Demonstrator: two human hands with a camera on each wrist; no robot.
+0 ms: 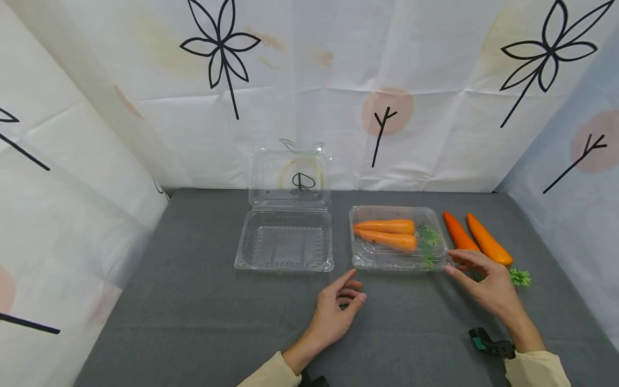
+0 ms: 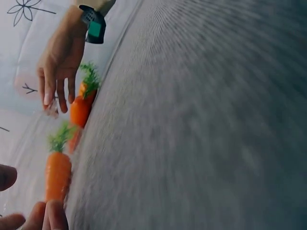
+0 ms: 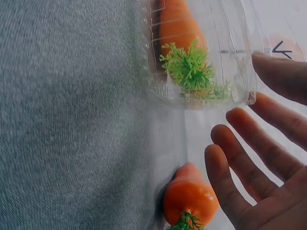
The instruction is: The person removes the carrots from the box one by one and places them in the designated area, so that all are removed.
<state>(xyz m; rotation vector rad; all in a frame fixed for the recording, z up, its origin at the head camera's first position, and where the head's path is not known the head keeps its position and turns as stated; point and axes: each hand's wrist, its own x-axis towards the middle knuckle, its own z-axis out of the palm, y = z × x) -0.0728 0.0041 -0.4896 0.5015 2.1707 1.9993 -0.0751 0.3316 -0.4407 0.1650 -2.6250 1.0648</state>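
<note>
A clear plastic clamshell container (image 1: 379,260) holds two orange carrots (image 1: 387,241) with green tops, side by side; its lid appears to be down. My right hand (image 1: 488,285) is at its front right corner, where thumb and index finger pinch the plastic edge (image 3: 250,99). The other fingers of that hand spread loosely. Just in front of the container's left corner, my left hand (image 1: 333,312) has loosely bent fingers and holds nothing. Whether its fingertips touch the plastic is unclear.
An empty clear clamshell (image 1: 285,263) stands with its lid raised, left of the filled one. Two more carrots (image 1: 488,242) lie on the grey tabletop (image 1: 193,301) at right, partly behind my right hand. A patterned cloth (image 1: 309,107) hangs at the back and sides.
</note>
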